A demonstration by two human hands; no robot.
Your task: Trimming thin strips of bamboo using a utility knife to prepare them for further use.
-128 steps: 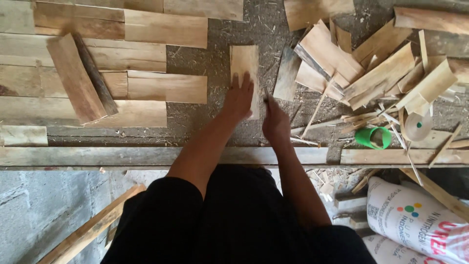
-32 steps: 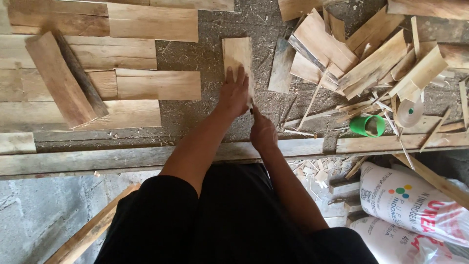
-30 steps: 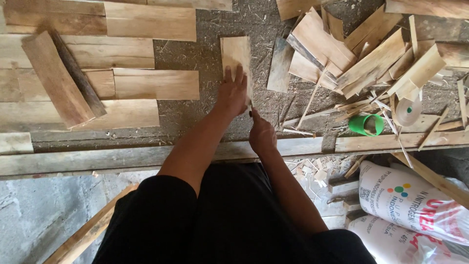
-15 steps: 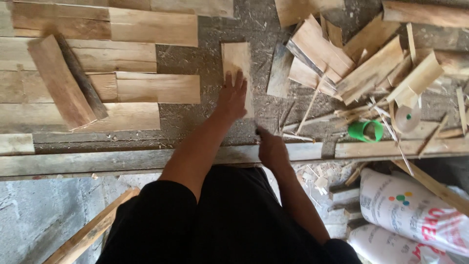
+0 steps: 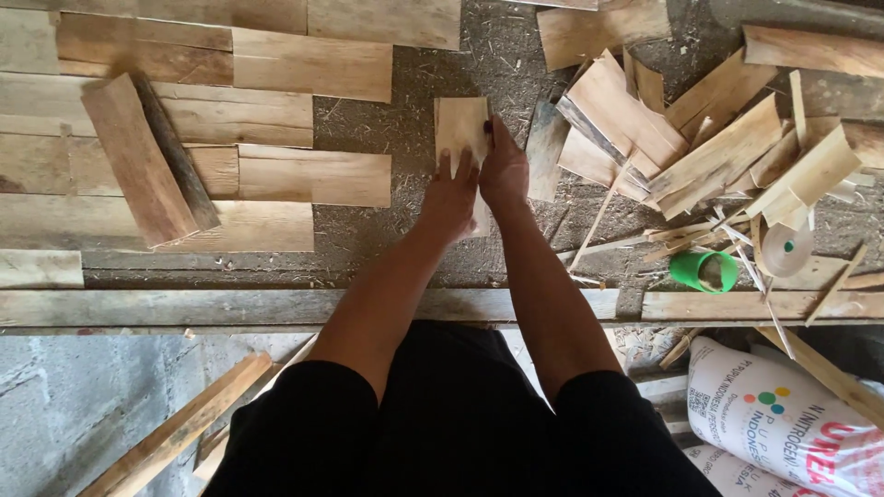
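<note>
A small pale wooden slat [image 5: 460,124] lies upright on the gritty dark surface in the middle. My left hand [image 5: 449,198] rests flat on its lower part, fingers pointing away from me. Beside it, my right hand [image 5: 504,170] lies along the slat's right edge, fingers stretched forward and touching the wood. Both hands press on the slat; neither lifts it.
Rows of flat wooden boards [image 5: 308,64] lie at left, with a loose block [image 5: 138,161] across them. A heap of offcuts [image 5: 700,138] is at right, near a green cup [image 5: 704,271] and a clear cup [image 5: 785,248]. A plank edge [image 5: 184,306] runs across; printed sacks [image 5: 783,423] sit lower right.
My right hand has moved up from the plank edge to the slat's right side, beside my left hand. The left hand stays on the slat.
</note>
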